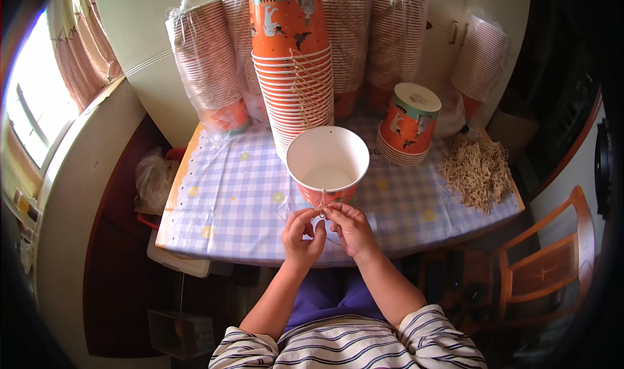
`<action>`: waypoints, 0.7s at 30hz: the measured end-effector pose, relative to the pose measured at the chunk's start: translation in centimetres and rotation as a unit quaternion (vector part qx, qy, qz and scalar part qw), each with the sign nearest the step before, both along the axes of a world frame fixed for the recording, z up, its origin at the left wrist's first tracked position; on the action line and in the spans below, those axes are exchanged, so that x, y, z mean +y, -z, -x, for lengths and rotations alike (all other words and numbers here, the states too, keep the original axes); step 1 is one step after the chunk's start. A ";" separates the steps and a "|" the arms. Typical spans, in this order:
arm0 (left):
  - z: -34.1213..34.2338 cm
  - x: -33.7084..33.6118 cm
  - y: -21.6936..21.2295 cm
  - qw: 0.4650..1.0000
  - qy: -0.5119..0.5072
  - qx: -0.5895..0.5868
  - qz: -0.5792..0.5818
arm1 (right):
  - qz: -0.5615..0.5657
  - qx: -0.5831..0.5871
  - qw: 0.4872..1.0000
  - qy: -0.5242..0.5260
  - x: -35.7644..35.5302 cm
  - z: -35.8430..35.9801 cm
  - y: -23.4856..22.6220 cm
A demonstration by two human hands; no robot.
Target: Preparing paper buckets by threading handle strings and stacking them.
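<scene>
The person's two hands were close together just in front of an open paper tub point(327, 167), their fingertips meeting at a thin string point(324, 200) that ran down from the near side of the tub's rim. The right hand point(351, 227) had its thumb and forefinger pinched on the string, while the left hand point(300, 236) touched it with its fingertips, its thumb a little lower; whether the left fingers were closed on it was too small to tell. The tub stood mouth up toward the near edge of the table, its inside white and its outside orange. Just behind it rose a tall stack of tubs point(296, 99), bottoms up, orange and green with animal pictures, and a bundle of strings point(311, 86) hung down its side. To the right stood a short stack of tubs point(411, 131), also upside down, and beyond it a tangled heap of tan string point(479, 171) lay near the table's right end. More stacks of tubs in clear plastic bags point(203, 57) lined the back, with another bagged stack point(481, 60) at the far right. A blue and white checked tablecloth point(240, 206) covered the table. A wooden chair point(545, 271) stood to the right, and a curtain point(81, 44) hung by the window point(49, 63) on the left.
</scene>
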State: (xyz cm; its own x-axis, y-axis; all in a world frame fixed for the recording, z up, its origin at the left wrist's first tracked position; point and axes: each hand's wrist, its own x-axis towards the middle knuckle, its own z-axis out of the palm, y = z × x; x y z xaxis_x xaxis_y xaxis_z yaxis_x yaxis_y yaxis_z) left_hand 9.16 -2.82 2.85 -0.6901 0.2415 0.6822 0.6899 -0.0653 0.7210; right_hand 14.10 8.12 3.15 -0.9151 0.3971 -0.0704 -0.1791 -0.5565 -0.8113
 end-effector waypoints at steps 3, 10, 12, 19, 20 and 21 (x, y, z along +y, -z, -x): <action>0.1 0.0 0.1 1.000 0.000 -0.006 0.007 | 0.002 0.002 1.000 0.001 -0.1 0.0 0.1; 0.3 0.1 0.1 1.000 -0.008 0.010 0.011 | 0.028 -0.011 1.000 -0.006 0.1 0.0 -0.1; 0.3 0.2 0.2 1.000 -0.014 0.014 0.001 | 0.033 -0.009 0.999 -0.010 0.1 0.0 -0.1; 0.3 0.1 0.3 0.999 -0.025 0.020 0.004 | 0.014 -0.016 1.000 -0.006 0.1 0.2 0.2; 0.4 0.0 0.4 1.000 -0.023 0.000 0.007 | 0.002 -0.019 1.000 -0.005 0.1 0.2 0.2; 0.4 -0.1 0.6 0.999 -0.022 -0.020 0.011 | 0.002 -0.019 1.000 -0.005 0.1 0.1 0.2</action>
